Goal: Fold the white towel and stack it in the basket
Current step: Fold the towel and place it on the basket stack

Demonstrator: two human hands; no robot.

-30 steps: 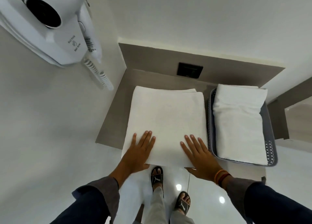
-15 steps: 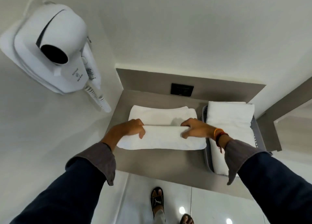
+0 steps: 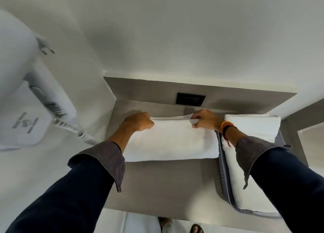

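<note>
The white towel (image 3: 171, 139) lies folded into a wide band on the grey shelf (image 3: 166, 183), its far edge near the back wall. My left hand (image 3: 140, 121) is closed on the towel's far left corner. At the far right corner, my right hand (image 3: 204, 118) pinches the top layer. To the right stands the grey basket (image 3: 223, 176) with a folded white towel (image 3: 252, 127) inside it; my right sleeve hides part of both.
A white wall-mounted hair dryer (image 3: 26, 96) with a coiled cord (image 3: 73, 129) hangs close at the left. A black socket plate (image 3: 190, 99) sits on the back panel behind the towel. White walls enclose the shelf; feet in sandals show below its front edge.
The towel's near half has been carried over to the far edge, so it is now half as deep. Both hands moved from the near edge to the far corners.
</note>
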